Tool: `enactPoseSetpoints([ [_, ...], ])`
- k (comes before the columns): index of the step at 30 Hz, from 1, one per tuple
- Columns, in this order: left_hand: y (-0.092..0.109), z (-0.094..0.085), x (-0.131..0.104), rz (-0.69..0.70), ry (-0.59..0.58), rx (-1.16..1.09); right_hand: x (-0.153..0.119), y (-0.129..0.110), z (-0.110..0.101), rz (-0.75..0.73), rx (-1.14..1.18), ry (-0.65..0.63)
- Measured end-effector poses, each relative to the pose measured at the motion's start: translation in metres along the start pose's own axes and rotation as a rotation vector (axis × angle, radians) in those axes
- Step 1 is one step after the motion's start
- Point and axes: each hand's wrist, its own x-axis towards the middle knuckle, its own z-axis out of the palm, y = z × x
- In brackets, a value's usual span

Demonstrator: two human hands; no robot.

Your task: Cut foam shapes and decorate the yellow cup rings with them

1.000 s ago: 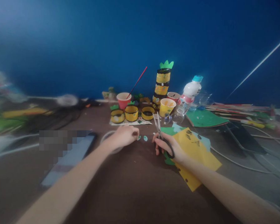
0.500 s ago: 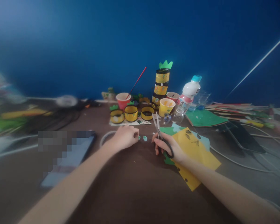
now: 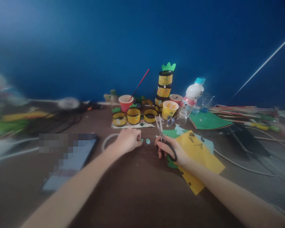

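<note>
Left hand [image 3: 128, 138]: grip curled at one pale green oval [image 3: 142, 140]; pinch, can't tell.
Right hand [image 3: 177, 149]: grip closed round scissors [image 3: 161, 129], blades parted toward surface [image 3: 133, 196]'s far edge.
Other oval [image 3: 148, 141]: between hands.
Handling: blades best clear of fingers; small ovals want light rim contact.

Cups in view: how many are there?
3: the left red cup with a thin red stick in it, the yellow cup in front of the striped tower, and the right red cup partly behind the yellow one. Clutter may hide more.
</note>
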Motion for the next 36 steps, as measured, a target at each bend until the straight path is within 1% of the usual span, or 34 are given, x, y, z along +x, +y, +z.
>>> enactPoseSetpoints([
  [3, -0.004, 0.000, 0.001, -0.022, -0.003, -0.044, 0.000, 0.000, 0.000, 0.002, 0.010, -0.008],
  [6, -0.012, 0.004, 0.004, -0.046, 0.010, -0.077, 0.000, -0.001, 0.000, 0.005, 0.014, -0.006],
  [9, -0.016, 0.007, 0.007, -0.083, -0.013, -0.118, 0.000, -0.001, 0.000, 0.010, 0.014, -0.009],
  [16, -0.018, 0.006, 0.011, -0.134, -0.072, -0.192, 0.000, 0.000, 0.000, 0.005, 0.021, -0.012],
  [22, -0.022, 0.008, 0.011, -0.157, -0.050, -0.249, 0.001, 0.001, 0.000, -0.007, 0.022, -0.008],
  [26, -0.024, 0.006, 0.012, -0.087, -0.065, -0.300, 0.001, 0.001, -0.001, -0.013, 0.013, -0.007],
  [29, -0.022, 0.005, 0.012, 0.060, -0.079, -0.302, 0.000, 0.001, -0.001, -0.009, 0.012, -0.012],
  [32, -0.019, 0.007, 0.012, 0.202, -0.025, -0.232, 0.000, 0.002, -0.001, -0.013, 0.022, -0.012],
  [34, -0.018, 0.008, 0.011, 0.224, 0.005, -0.188, 0.000, 0.002, -0.001, -0.018, 0.024, -0.011],
  [36, -0.017, 0.011, 0.011, 0.214, 0.035, -0.161, 0.000, 0.003, -0.001, -0.019, 0.023, -0.011],
])
